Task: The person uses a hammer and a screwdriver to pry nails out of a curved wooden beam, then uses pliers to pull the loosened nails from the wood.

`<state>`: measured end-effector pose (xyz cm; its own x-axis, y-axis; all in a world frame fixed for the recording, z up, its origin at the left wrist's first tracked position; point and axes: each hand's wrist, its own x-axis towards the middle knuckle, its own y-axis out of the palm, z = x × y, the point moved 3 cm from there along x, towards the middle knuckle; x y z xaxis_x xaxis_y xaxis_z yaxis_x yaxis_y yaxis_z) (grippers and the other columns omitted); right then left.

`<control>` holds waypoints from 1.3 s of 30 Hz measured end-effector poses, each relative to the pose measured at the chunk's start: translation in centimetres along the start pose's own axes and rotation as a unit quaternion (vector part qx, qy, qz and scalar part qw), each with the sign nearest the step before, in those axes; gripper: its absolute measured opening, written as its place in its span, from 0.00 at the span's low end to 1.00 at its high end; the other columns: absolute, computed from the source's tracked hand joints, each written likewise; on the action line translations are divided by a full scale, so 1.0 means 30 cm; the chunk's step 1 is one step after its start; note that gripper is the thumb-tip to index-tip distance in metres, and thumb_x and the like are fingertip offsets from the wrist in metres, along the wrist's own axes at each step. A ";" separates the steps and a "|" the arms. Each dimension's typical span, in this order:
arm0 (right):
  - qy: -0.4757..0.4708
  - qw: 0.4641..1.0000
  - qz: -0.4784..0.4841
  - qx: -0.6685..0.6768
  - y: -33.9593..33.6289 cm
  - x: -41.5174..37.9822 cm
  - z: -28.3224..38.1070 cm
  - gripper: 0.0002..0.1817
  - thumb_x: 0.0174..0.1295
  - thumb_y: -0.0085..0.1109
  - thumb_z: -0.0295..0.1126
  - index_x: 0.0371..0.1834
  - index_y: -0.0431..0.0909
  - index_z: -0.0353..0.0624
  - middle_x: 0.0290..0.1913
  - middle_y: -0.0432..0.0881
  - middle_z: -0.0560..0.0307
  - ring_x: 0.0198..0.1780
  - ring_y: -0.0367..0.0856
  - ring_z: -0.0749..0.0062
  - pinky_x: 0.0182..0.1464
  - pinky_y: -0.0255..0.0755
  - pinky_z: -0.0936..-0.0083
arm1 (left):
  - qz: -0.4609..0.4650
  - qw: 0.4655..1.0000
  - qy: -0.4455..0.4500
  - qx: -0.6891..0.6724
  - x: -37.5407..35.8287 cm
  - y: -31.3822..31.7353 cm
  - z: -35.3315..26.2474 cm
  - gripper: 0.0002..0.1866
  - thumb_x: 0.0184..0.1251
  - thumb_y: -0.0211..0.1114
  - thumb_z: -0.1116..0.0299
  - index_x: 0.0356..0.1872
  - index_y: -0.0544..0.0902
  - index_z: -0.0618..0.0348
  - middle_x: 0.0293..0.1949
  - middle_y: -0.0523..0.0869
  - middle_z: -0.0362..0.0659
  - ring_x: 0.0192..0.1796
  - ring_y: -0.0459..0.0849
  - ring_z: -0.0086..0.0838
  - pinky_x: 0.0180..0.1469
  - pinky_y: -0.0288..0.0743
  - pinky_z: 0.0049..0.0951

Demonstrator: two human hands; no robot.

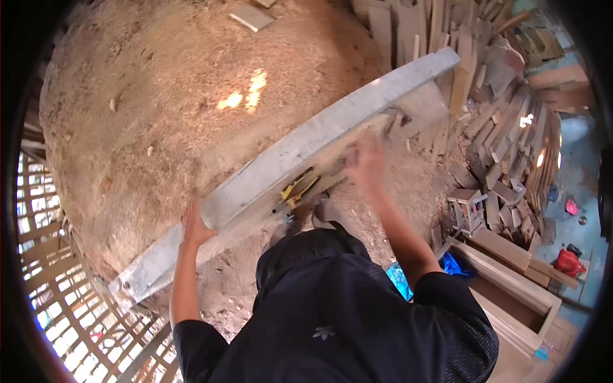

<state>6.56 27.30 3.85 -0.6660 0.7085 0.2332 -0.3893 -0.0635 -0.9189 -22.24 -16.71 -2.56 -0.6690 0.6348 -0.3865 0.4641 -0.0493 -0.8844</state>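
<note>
A long pale grey beam (332, 127) runs diagonally from the lower left to the upper right. Across its near edge at the left lies my left hand (197, 227), thumb apart from the fingers, holding nothing. My right hand (367, 163) is blurred by motion on the near side of the beam, right of the middle; whether it holds anything is unclear. Between the hands, below the beam, a yellow and black tool (298, 189) rests on a wooden surface.
Sawdust-covered ground (159, 96) stretches beyond the beam, with a small wood block (252, 18) on it. Wood offcuts (504, 140) are piled at the right. A long wooden box frame (504, 271) and a blue bag (454, 265) are at the lower right; a lattice (60, 268) stands left.
</note>
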 end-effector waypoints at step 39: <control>0.108 0.689 0.268 0.665 0.156 -0.222 0.084 0.24 0.57 0.65 0.28 0.57 0.69 0.41 0.43 0.75 0.62 0.42 0.75 0.80 0.42 0.75 0.74 | 0.003 1.000 -0.014 0.027 -0.043 -0.048 -0.049 0.60 0.32 0.85 0.54 0.73 0.64 0.59 0.70 0.70 0.54 0.74 0.65 0.51 0.75 0.57 0.58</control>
<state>7.58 20.52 -1.19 -0.8863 0.4123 -0.2109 -0.4591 -0.8421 0.2830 -21.18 -16.31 -0.41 -0.6827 0.6127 -0.3981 0.4368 -0.0946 -0.8946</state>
